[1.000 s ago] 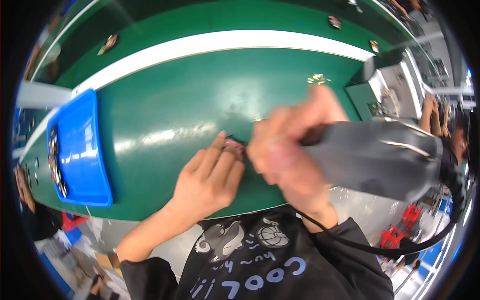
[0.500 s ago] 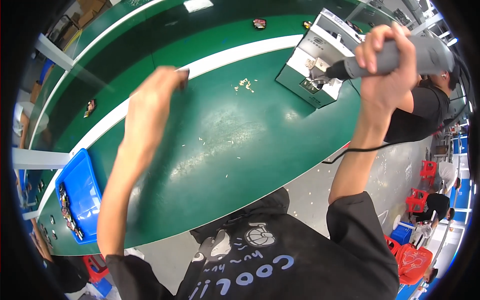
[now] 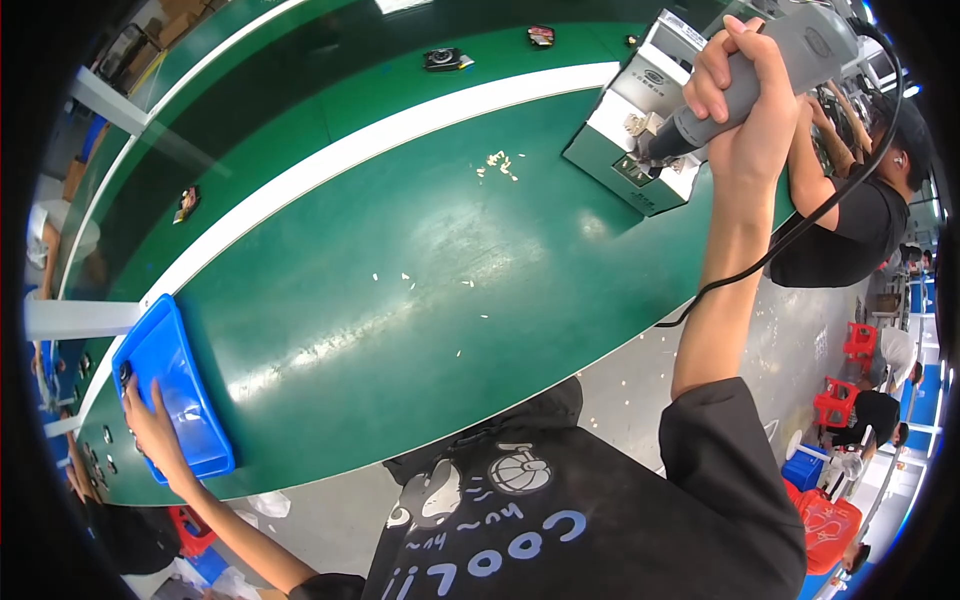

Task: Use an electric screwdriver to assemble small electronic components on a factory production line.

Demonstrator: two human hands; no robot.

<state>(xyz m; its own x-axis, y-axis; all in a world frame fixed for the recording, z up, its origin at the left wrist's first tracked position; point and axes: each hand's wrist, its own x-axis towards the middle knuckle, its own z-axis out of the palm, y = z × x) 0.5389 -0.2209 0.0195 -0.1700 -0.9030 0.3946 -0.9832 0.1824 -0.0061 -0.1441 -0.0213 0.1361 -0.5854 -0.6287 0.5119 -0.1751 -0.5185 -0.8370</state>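
My left hand (image 3: pixel 150 425) is over the blue tray (image 3: pixel 190 385) at the left, its fingers stretched out and apart. Beneath it are small dark parts, mostly hidden; one black part (image 3: pixel 125 373) shows just beyond the fingertips. My right hand (image 3: pixel 742 95) is wrapped round a grey electric screwdriver (image 3: pixel 800 50), raised at the upper right. Its dark nose points down and left to the front of a white and dark-green box-shaped screw feeder (image 3: pixel 625 150). Whether the tip touches the feeder I cannot tell.
Pale small bits (image 3: pixel 497 165) lie scattered on the green table (image 3: pixel 380 240). Behind a white rail (image 3: pixel 400 120) runs a green belt with several small devices, one of them a black device (image 3: pixel 445 60). A black cable (image 3: pixel 790 240) hangs by my right forearm. A co-worker (image 3: pixel 850 210) sits at the right.
My left hand has gone from the white rail, where it held a small dark thing, down to the blue tray. A black device now lies on the belt. Belt items have shifted right.
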